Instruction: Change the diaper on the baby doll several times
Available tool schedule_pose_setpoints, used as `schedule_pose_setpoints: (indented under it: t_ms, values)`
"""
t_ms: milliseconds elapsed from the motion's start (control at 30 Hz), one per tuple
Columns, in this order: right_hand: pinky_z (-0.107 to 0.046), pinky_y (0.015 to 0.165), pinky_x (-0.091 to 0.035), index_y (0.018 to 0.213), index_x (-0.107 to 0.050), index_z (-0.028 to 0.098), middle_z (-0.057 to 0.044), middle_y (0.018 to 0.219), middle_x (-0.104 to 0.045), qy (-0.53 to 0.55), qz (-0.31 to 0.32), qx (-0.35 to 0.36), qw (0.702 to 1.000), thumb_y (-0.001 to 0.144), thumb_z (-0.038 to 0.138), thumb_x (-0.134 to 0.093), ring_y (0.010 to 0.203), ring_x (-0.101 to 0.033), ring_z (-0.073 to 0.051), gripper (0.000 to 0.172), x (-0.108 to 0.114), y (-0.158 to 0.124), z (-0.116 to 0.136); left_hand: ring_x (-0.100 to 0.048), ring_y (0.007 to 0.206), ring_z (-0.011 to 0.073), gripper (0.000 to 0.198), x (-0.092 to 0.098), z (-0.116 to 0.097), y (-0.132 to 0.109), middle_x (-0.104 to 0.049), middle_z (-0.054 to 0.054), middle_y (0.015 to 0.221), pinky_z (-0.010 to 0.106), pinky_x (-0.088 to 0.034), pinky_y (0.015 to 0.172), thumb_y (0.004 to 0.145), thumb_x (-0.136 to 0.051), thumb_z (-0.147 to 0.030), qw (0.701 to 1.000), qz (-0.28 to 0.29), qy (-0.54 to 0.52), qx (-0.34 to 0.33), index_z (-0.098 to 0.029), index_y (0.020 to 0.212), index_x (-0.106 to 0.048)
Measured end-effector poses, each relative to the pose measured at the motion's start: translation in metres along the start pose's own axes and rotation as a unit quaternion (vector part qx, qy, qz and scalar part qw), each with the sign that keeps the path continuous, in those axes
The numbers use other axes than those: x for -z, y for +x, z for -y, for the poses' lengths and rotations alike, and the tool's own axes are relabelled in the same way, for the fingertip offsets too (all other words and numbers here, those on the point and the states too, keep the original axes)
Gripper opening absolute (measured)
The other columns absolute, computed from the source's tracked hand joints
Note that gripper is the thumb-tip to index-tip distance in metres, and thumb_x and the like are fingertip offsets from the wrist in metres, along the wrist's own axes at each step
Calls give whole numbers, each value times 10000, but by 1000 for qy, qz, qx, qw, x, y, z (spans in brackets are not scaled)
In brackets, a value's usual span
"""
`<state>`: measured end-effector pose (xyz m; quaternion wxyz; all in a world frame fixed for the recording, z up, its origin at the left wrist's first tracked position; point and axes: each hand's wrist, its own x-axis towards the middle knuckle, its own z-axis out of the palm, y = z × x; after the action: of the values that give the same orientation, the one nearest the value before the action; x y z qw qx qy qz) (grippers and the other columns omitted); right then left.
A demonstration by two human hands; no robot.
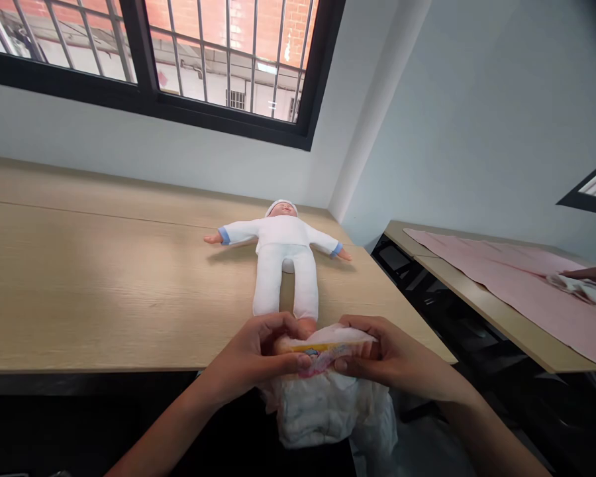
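Note:
A baby doll (283, 258) in a white suit and cap lies on its back on the wooden table (104, 278), arms spread, feet toward me. Just in front of its feet, at the table's near edge, my left hand (258, 354) and my right hand (385, 354) both grip a white diaper (328, 397). The fingers pinch its printed waistband from either side. The rest of the diaper hangs crumpled below the table edge.
A second table (477, 291) to the right carries a pink cloth (526, 285). Another person's hand (593, 275) rests there on a small patterned item (579, 288). A dark gap separates the tables. A barred window (179, 59) is on the far wall.

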<state>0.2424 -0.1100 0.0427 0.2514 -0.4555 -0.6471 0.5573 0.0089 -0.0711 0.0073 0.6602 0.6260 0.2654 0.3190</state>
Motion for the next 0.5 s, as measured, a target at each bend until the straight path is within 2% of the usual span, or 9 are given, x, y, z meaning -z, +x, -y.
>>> schedule_pose_setpoints:
  t_ms: [100,167,233,300,367,433,500]
  values:
    - [-206,693,-470,1033,-672,147,-46,941,-657,-35,31,16,999,804,505,-733,816,-582,-136,429,-3,5,-5,-449,576,72,300,-1,3,-2,-488,-62,626,191,-367,555,780,-754,-421,999,-4,42,-1,-157,885,-658]
    - [-208,703,-468,1023,-693,154,-37,937,-667,-58,63,22,996,815,509,-720,806,-581,-133,412,-5,7,-5,-496,620,89,289,-3,5,-3,-535,-48,672,206,-409,597,796,-742,-419,998,-1,54,-15,-165,912,-670]
    - [-204,678,-461,997,-709,150,-33,898,-670,-90,58,22,994,829,522,-698,774,-577,-130,409,-4,5,-2,-554,691,117,308,-3,5,-2,-591,-24,748,229,-448,646,805,-733,-428,998,-9,58,-29,-171,959,-662]
    - [-201,636,-455,946,-715,138,-38,858,-670,-137,-2,27,990,829,539,-688,746,-577,-136,418,3,-2,3,-608,804,162,335,2,4,-2,-646,10,854,277,-491,736,819,-717,-444,994,-56,83,-52,-181,1015,-646]
    - [-212,607,-462,910,-716,134,-53,845,-679,-186,-98,36,977,826,560,-678,743,-591,-158,435,17,-12,8,-625,984,219,331,11,3,0,-676,45,1004,362,-490,906,843,-686,-457,975,-147,136,-96,-195,1041,-642]
    - [-237,579,-473,904,-721,144,-65,833,-690,-231,-202,38,951,824,588,-661,733,-608,-188,455,39,-24,14,-586,1150,263,325,24,4,1,-663,64,1154,437,-413,1058,868,-645,-474,950,-228,172,-125,-209,1055,-645]
    - [-267,542,-476,895,-727,166,-68,804,-693,-267,-310,37,912,798,614,-669,699,-615,-212,462,65,-35,20,-557,1223,295,369,37,10,4,-633,81,1249,481,-373,1106,876,-614,-509,945,-260,162,-115,-212,1094,-631]
